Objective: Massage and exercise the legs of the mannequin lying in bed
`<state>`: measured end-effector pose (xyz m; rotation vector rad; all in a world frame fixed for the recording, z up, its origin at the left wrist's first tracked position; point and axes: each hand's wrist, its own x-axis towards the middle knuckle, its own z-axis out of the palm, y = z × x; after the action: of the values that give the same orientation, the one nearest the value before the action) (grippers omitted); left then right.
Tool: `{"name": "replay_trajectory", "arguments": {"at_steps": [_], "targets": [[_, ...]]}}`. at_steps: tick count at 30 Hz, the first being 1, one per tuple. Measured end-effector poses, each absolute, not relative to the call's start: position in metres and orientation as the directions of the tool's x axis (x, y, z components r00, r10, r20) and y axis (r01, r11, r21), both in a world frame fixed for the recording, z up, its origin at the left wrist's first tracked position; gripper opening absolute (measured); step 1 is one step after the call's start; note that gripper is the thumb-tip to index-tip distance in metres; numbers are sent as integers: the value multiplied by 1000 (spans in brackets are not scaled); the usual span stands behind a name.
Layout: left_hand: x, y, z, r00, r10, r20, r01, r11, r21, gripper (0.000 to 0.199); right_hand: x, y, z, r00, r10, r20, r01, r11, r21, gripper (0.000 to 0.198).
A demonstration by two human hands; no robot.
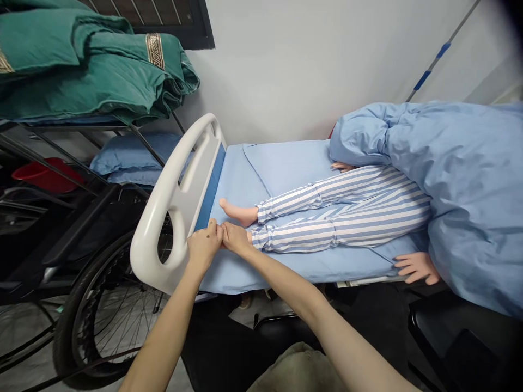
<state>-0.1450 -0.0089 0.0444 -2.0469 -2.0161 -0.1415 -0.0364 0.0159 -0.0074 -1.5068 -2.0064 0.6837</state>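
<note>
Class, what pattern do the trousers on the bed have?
The trousers have blue and white stripes, best seen in the head view.

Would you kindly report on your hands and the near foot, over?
Left hand, right hand closed on near foot, mostly hiding it. Far foot bare, untouched. Footboard close beside left hand; quilt away from feet.

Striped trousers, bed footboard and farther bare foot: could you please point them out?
Striped trousers (355, 226), head view: nearer leg.
Bed footboard (190, 202), head view: panel between openings.
Farther bare foot (242, 215), head view: between toes and ankle.
</note>
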Motion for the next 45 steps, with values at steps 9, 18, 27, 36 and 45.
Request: {"name": "replay_trajectory", "arguments": {"at_steps": [9,18,27,36,45], "targets": [[-149,18,44,-5,991,132,1000,2,21,36,-22,40,1,-280,956,-90,676,130,-725,48],[-136,-4,-2,-333,845,419,890,134,437,45,-17,41,-11,-144,986,-78,672,40,-739,41],[-133,-20,-23,-400,861,315,819,181,545,43,-13,20,-16,-82,997,-8,757,57,-651,39],[-143,-49,-56,-262,963,59,429,61,901,36,-5,-4,-18,-145,988,46,744,140,-653,31],[-127,-17,-82,-364,920,-142,-229,59,972,33,30,14,-14,47,992,115,518,74,-852,25]]}}
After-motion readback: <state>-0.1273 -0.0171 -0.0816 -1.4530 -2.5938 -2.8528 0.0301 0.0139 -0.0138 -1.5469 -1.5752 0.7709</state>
